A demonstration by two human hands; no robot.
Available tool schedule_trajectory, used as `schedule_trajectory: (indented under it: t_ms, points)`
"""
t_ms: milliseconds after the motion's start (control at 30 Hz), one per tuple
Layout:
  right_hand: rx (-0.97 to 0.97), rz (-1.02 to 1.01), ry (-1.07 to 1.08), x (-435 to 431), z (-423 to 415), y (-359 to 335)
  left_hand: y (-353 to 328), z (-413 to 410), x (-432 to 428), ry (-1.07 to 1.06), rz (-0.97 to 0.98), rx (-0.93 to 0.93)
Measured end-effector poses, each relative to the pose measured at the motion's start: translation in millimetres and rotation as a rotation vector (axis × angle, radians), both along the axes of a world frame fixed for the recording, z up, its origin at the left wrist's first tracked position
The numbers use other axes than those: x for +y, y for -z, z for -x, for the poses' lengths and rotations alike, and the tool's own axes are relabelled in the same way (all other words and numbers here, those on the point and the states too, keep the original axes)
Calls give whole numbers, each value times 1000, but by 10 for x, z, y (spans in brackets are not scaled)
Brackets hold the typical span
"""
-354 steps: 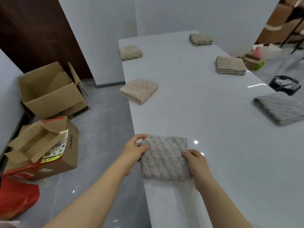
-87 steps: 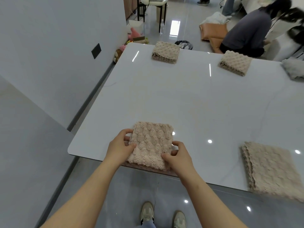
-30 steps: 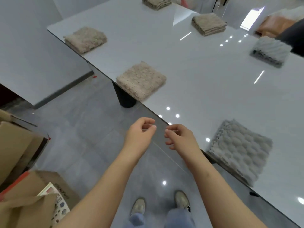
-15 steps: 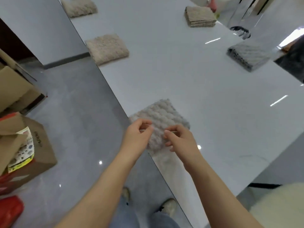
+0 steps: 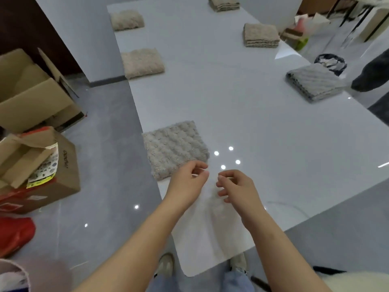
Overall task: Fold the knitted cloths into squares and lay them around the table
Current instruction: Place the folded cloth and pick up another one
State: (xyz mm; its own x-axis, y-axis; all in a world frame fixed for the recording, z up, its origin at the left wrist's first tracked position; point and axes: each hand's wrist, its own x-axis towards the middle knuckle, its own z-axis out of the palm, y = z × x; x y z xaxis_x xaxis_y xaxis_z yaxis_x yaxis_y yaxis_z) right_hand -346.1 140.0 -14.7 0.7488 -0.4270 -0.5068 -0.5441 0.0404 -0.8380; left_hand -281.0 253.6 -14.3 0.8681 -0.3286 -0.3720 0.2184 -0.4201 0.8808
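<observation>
- Our left hand (image 5: pixel 187 182) hovers at the near corner of the grey knitted cloth (image 5: pixel 174 147). Its fingers are loosely curled, thumb and forefinger close together with nothing between them. We cannot tell whether a fingertip brushes the cloth.
- Our right hand (image 5: pixel 239 186) floats just beside the left one over bare tabletop, equally slack and holding nothing. To us they look like hands finished with a piece rather than hands about to grip.
- The grey knitted cloth lies flat as a folded square, close against the left edge of the white table (image 5: pixel 242 106), with one side running along that edge. We judge it sits there to mark one place on the rim, as the task asks.
- The same pattern continues up that side, with a beige folded cloth (image 5: pixel 142 62) and then a farther beige cloth (image 5: pixel 126 18), each near the edge and well apart.
- Along the opposite side lie a grey ribbed cloth (image 5: pixel 313 82) and a thick beige cloth (image 5: pixel 261 34), and an end cloth (image 5: pixel 223 3) sits at the far end. The middle is kept for nothing but reflections.
- With the spacing this even, we take the round to be well along.
- On the floor to our left stand open cardboard boxes (image 5: pixel 31 89) and a red bag (image 5: pixel 14 232), away from the table.
</observation>
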Motion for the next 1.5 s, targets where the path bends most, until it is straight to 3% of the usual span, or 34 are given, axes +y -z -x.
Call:
schedule_trajectory:
  t_ms: [300,733,1133,1500]
  points:
    - [47,27,-271,-902,153,-19,29,490,-652,-289,-10,27]
    - [17,60,-475,-1756,1,61,6,510,-1427,-428,-74,-6]
    - [29,103,-946,-3216,-324,88,68,861,-2947,-890,-34,50]
    - [13,83,-987,-4078,-513,152,58,768,-3883,-922,-75,38]
